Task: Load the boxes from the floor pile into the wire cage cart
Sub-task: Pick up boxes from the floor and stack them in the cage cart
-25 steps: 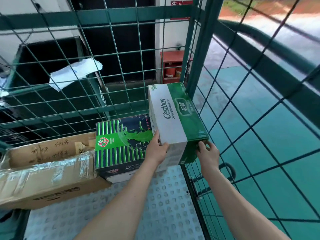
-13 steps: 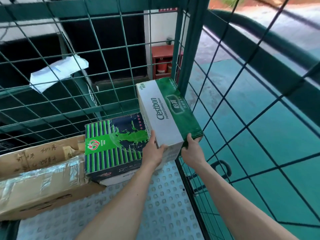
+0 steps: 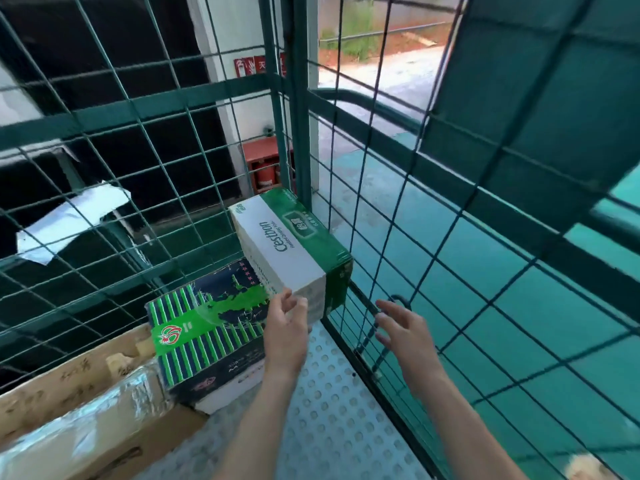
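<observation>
While your left hand (image 3: 285, 327) hovers at near end of green-white box (image 3: 294, 251), fingers loose, contact unclear; your right hand (image 3: 401, 327) spread open, off box. Box in wire cage cart (image 3: 304, 133), far right corner, touching striped box (image 3: 207, 327).

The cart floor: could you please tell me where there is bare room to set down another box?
Bare perforated floor runs along the near side, bordered by the striped box and brown carton on the left and the mesh wall on the right. The back is crowded: the green-and-white box fills the corner.
</observation>
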`<state>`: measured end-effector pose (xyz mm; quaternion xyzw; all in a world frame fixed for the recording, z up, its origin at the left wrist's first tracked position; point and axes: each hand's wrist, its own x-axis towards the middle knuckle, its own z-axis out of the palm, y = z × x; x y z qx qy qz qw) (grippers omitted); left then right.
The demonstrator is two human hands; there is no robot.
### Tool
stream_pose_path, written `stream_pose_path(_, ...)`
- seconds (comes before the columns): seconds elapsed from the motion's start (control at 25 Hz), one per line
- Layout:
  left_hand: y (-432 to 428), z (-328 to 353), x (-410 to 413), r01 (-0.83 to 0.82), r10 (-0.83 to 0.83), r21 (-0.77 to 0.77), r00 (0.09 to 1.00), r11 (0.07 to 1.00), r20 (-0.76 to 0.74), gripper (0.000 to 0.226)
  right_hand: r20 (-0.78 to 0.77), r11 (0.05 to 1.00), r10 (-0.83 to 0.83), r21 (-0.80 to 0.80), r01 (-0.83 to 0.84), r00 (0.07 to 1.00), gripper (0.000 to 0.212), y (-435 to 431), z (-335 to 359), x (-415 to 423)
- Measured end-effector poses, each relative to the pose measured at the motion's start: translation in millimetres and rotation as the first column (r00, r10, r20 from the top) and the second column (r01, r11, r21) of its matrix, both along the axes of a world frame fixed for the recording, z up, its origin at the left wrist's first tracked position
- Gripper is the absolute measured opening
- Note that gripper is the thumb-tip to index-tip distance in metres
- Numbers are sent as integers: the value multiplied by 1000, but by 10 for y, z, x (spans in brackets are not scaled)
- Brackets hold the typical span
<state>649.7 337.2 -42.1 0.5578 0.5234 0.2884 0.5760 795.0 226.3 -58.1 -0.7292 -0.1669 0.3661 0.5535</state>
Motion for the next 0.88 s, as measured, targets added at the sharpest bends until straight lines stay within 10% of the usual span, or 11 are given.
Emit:
stream_pose_path(0.48, -2442, 1233, 129, 784, -795, 152, 571, 602, 206, 19, 151, 785, -615, 203, 585, 774, 17, -3225, 1206, -870)
stream_pose_path(0.88, -4928, 1327, 347, 975, -980, 151, 138, 160, 145, 16, 34, 434, -897, 253, 865, 440, 16, -5752, 1316, -1606)
